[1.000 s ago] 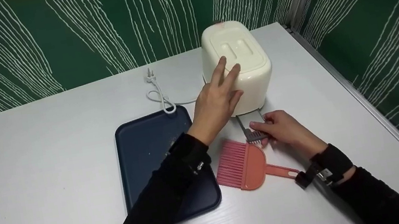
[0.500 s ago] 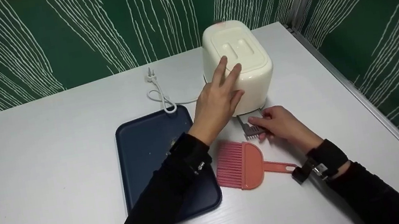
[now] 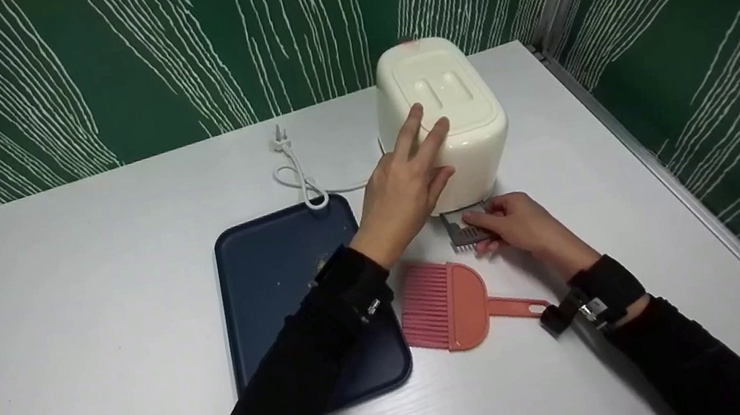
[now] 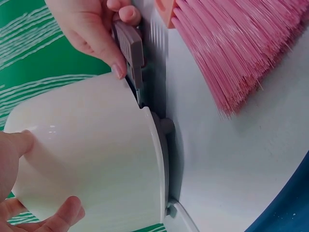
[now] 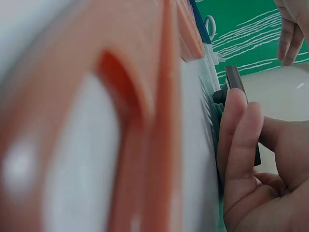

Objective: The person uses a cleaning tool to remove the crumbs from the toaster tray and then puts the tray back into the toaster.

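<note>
A cream toaster point(image 3: 478, 161) with a lid over its top stands at the back right of the table. My left hand point(image 3: 401, 191) rests on its near left edge, fingers spread across the lid and the side, as the left wrist view also shows. Low at the toaster's near end, my right hand point(image 3: 518, 228) pinches the grey slotted end of a crumb tray point(image 3: 467, 236), thumb on top. Most of that tray is inside the toaster. In the right wrist view, curled fingers point(image 5: 241, 140) cover part of the tray's edge.
Just in front of the crumb tray lies an orange brush point(image 3: 467, 307) with pink bristles, its handle under the right wrist. A dark blue tray point(image 3: 268, 313) with crumbs lies left, partly beneath the left forearm. The toaster's white cord point(image 3: 303, 182) loops onto its far edge.
My right hand has moved toward the toaster, pushing the crumb tray further in, so less of it sticks out. The left hand has stayed on the toaster.
</note>
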`<state>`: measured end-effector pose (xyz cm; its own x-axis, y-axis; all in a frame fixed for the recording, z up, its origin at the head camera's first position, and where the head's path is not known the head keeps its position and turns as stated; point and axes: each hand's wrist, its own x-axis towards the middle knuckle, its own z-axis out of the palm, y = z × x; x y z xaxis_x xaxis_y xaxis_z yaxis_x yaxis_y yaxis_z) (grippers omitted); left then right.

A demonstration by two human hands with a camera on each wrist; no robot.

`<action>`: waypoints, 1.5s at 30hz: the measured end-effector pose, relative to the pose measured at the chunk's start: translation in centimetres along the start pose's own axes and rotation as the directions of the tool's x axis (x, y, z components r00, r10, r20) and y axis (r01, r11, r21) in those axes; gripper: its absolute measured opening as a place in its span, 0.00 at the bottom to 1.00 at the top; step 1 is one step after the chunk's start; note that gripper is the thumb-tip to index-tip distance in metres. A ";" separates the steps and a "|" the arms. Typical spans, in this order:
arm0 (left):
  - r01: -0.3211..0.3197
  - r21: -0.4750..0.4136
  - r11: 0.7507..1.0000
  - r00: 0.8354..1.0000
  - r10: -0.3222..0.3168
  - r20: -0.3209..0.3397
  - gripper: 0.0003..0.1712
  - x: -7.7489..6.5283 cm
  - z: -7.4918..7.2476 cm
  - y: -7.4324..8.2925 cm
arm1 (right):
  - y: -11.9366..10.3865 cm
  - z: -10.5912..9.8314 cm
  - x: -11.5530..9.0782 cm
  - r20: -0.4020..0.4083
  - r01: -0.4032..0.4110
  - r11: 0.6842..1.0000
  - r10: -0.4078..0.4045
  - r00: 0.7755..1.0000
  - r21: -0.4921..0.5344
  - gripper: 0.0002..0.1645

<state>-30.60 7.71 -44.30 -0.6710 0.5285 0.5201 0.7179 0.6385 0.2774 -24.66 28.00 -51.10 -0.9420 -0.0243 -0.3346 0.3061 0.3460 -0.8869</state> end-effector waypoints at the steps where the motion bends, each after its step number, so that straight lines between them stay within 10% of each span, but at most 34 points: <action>1: -0.002 0.002 1.000 1.000 0.002 -0.002 0.32 0.0 0.0 0.0 | 0.0 -0.1 0.0 0.006 -0.003 1.000 0.003 1.000 0.019 0.25; 12: -0.002 0.011 1.000 1.000 0.002 0.006 0.32 0.1 -0.1 0.0 | 0.4 -0.9 -0.1 0.131 -0.043 0.978 0.016 0.991 0.205 0.20; 19: -0.007 0.011 1.000 1.000 0.006 0.018 0.32 0.0 -0.1 -0.1 | 0.6 -1.3 0.0 0.163 -0.034 0.983 0.005 0.987 0.178 0.33; 33: -0.008 0.016 1.000 1.000 0.007 0.018 0.32 0.2 -0.1 0.1 | 1.1 -1.4 -0.5 0.098 -0.099 0.989 0.088 0.991 0.114 0.26; 45: -0.004 -0.001 1.000 1.000 0.004 0.021 0.32 0.0 -0.1 0.0 | 1.6 -1.7 -0.5 0.166 -0.127 0.933 0.075 0.983 0.335 0.14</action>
<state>-30.59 7.68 -44.17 -0.6718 0.5428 0.5040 0.7209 0.6355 0.2765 -23.98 30.13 -51.82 -0.8807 -0.1535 -0.4480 0.4518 0.0116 -0.8921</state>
